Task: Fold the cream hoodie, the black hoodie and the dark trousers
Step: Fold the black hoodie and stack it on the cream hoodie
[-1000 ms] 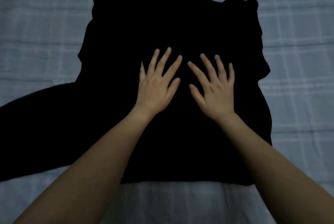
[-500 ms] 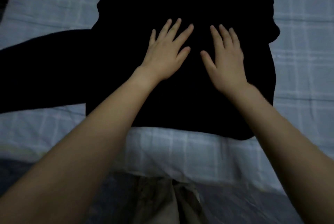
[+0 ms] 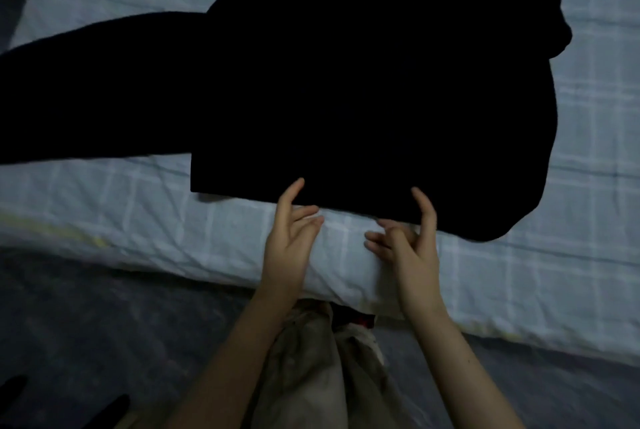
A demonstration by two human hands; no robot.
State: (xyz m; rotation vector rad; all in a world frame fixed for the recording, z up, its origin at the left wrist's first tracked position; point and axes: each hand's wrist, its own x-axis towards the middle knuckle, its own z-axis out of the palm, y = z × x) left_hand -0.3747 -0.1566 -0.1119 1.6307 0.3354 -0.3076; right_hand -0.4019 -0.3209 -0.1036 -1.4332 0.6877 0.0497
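Nearest, the person's beige trousers show above a grey floor. Beyond them runs the edge of a bed under a pale checked sheet. The hands are apart at the near hem of the black hoodie. The left hand and right hand each have one digit raised onto the hem and the other fingers loosely curled at its edge; I cannot tell whether they pinch the cloth. The hoodie lies flat on the bed, and one sleeve stretches out to the left.
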